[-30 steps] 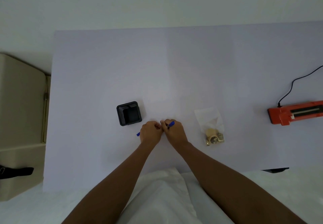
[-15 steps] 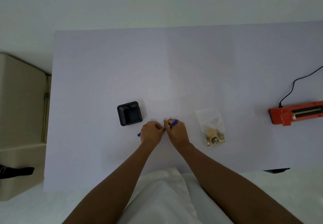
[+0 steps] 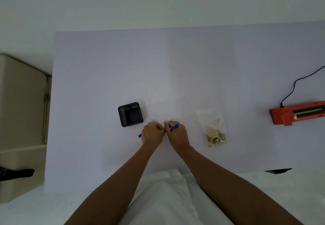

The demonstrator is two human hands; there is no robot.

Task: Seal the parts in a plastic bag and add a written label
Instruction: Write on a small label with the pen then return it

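Observation:
A clear plastic bag (image 3: 211, 121) lies flat on the white table (image 3: 175, 66), with brass-coloured parts (image 3: 216, 137) bunched at its near end. To its left, my right hand (image 3: 177, 134) is closed around a blue pen (image 3: 174, 127), its tip pointing down toward my left hand. My left hand (image 3: 152, 133) is a fist touching the right one, and a short blue piece (image 3: 140, 135), seemingly the pen's cap, sticks out of its left side. Whatever lies under the hands is hidden.
A black square pen holder (image 3: 131, 114) stands just beyond my left hand. An orange heat sealer (image 3: 299, 115) with a black cable (image 3: 295, 86) sits at the right edge. A beige case (image 3: 21, 119) stands left of the table.
Both hands stay pressed together at the same spot; the right hand with the pen has shifted very slightly. The bag has not moved.

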